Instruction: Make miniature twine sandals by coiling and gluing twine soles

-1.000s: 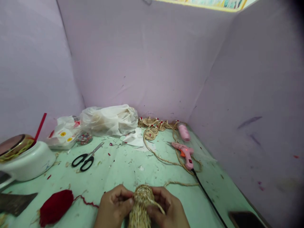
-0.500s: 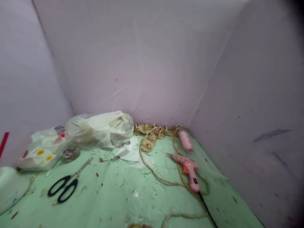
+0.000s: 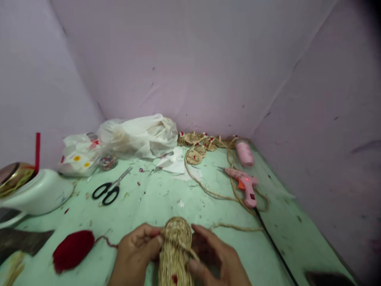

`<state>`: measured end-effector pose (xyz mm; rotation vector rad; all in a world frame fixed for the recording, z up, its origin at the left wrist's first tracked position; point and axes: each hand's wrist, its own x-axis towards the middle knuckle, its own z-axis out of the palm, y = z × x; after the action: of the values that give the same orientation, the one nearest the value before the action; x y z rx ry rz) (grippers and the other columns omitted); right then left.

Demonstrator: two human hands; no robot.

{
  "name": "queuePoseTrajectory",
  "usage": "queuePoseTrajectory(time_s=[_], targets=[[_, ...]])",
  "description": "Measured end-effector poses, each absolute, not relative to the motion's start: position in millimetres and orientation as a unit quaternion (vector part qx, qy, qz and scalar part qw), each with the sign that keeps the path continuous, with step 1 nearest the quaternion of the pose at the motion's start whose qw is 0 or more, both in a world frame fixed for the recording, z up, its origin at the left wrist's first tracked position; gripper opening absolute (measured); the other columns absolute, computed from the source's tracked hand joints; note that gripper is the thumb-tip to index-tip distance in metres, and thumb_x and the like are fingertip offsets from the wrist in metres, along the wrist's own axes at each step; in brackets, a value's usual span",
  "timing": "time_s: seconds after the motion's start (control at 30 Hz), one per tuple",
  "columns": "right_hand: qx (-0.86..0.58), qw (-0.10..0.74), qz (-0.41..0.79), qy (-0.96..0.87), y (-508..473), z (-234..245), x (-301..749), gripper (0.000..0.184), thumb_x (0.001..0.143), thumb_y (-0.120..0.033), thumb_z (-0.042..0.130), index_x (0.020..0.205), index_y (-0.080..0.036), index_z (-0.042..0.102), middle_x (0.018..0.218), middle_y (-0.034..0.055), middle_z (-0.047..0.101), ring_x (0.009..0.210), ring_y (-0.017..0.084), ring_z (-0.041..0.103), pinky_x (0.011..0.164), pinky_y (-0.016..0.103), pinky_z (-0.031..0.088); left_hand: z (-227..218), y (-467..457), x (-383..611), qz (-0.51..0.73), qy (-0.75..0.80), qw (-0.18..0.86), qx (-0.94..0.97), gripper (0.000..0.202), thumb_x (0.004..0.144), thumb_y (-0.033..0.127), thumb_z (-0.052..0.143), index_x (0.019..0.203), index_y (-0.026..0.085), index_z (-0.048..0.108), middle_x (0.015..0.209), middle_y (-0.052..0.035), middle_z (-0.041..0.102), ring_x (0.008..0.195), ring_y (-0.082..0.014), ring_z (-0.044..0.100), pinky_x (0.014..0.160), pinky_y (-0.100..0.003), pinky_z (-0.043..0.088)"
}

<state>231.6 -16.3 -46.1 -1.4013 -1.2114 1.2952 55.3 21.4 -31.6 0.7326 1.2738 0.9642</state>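
A long rounded piece of coiled straw rope [image 3: 175, 258] with a small red spot stands upright at the bottom centre, its lower end cut off by the frame. My left hand [image 3: 133, 252] pinches its left edge near the top between thumb and fingers. On the other side, my right hand [image 3: 222, 258] curls around the right edge, its thumb at a loose strand that crosses the front. A ball of dark red yarn [image 3: 74, 251] lies left of my left hand, its thread running toward that wrist.
A pink glue gun [image 3: 245, 184] with a lit red light lies at right, its black cord trailing forward. Black-handled scissors [image 3: 111, 188] lie at left, beside a white pot-like container [image 3: 44, 192]. Behind are plastic bags [image 3: 139, 137], a pink thread spool [image 3: 245, 153] and straw pieces [image 3: 195, 155].
The view has tilted down and left, so objects sit higher and further right. Both hands, the coiled straw piece and the red yarn have come into view.
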Motion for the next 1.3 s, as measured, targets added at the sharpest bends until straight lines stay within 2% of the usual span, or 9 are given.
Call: queuePoseTrajectory(time_s=[0.07,0.17,0.23,0.33,0.53,0.63,0.73,1.03,1.3], targets=[[-0.559,0.396,0.489,-0.54,-18,-35,238,0.043,0.073,-0.03,0.063,0.114,-0.018,0.059,0.105,0.0123,0.065,0.088,0.024,0.063,0.078,0.033,0.049,-28,20,56,0.433,0.555,0.643,0.302,0.02,0.053,0.028,0.075,0.062,0.014,0.064,0.055,-0.0017,0.064,0.052,-0.0125,0.053,0.051,-0.023,0.041],[-0.539,0.364,0.419,-0.634,-16,-20,246,0.012,0.078,-0.025,0.057,0.081,-0.018,0.067,0.086,0.0075,0.067,0.078,0.019,0.062,0.071,0.029,0.047,-26,18,57,0.443,0.552,0.638,0.304,0.018,0.055,0.024,0.074,0.064,0.013,0.063,0.054,-0.0007,0.063,0.049,-0.0094,0.05,0.049,-0.02,0.038],[-0.539,0.353,0.366,-0.672,-14,-15,247,0.015,0.08,-0.024,0.055,0.071,-0.018,0.065,0.077,0.0049,0.066,0.073,0.018,0.06,0.067,0.028,0.045,-25,17,58,0.451,0.54,0.639,0.311,0.017,0.055,0.022,0.074,0.064,0.013,0.063,0.051,0.0006,0.062,0.047,-0.0078,0.048,0.047,-0.019,0.037],[-0.584,0.365,0.326,-0.648,-14,-17,246,0.012,0.075,-0.026,0.06,0.069,-0.017,0.065,0.066,0.002,0.064,0.063,0.016,0.056,0.06,0.027,0.042,-21,16,60,0.463,0.523,0.647,0.308,0.016,0.053,0.02,0.074,0.061,0.012,0.063,0.046,0.0022,0.059,0.043,-0.0063,0.047,0.044,-0.017,0.035],[-0.568,0.46,0.481,-0.485,-11,-29,236,0.009,0.063,-0.023,0.065,0.066,-0.015,0.07,0.051,-0.0019,0.057,0.049,0.011,0.047,0.049,0.023,0.036,-19,16,61,0.474,0.498,0.654,0.316,0.017,0.05,0.019,0.074,0.059,0.012,0.062,0.051,0.0002,0.063,0.044,-0.0088,0.052,0.044,-0.019,0.039],[-0.546,0.485,0.513,-0.451,-9,-30,235,0.012,0.057,-0.023,0.07,0.064,-0.014,0.071,0.055,0.0007,0.062,0.051,0.012,0.05,0.052,0.024,0.038,-20,14,61,0.484,0.481,0.658,0.319,0.016,0.049,0.018,0.075,0.058,0.013,0.062,0.051,0.0004,0.064,0.044,-0.0096,0.053,0.044,-0.02,0.041],[-0.521,0.498,0.518,-0.461,-9,-29,236,0.015,0.058,-0.028,0.072,0.062,-0.014,0.072,0.062,0.0039,0.066,0.058,0.014,0.054,0.057,0.026,0.041,-21,12,62,0.488,0.468,0.661,0.326,0.016,0.05,0.018,0.075,0.058,0.013,0.062,0.052,0.0001,0.065,0.046,-0.0101,0.055,0.046,-0.02,0.042],[-0.487,0.517,0.57,-0.413,-8,-38,232,0.027,0.059,-0.039,0.075,0.066,-0.014,0.071,0.055,0.0025,0.064,0.051,0.012,0.055,0.054,0.026,0.047,-29,13,59,0.489,0.459,0.655,0.349,0.018,0.051,0.019,0.076,0.062,0.012,0.063,0.057,-0.0025,0.067,0.049,-0.0124,0.057,0.049,-0.023,0.045],[-0.478,0.526,0.595,-0.375,-6,-36,230,0.033,0.054,-0.041,0.079,0.065,-0.013,0.068,0.056,0.0017,0.063,0.052,0.011,0.057,0.056,0.026,0.05,-29,13,61,0.491,0.462,0.66,0.33,0.019,0.048,0.019,0.077,0.058,0.012,0.062,0.057,-0.0024,0.067,0.05,-0.0134,0.059,0.049,-0.023,0.047]])
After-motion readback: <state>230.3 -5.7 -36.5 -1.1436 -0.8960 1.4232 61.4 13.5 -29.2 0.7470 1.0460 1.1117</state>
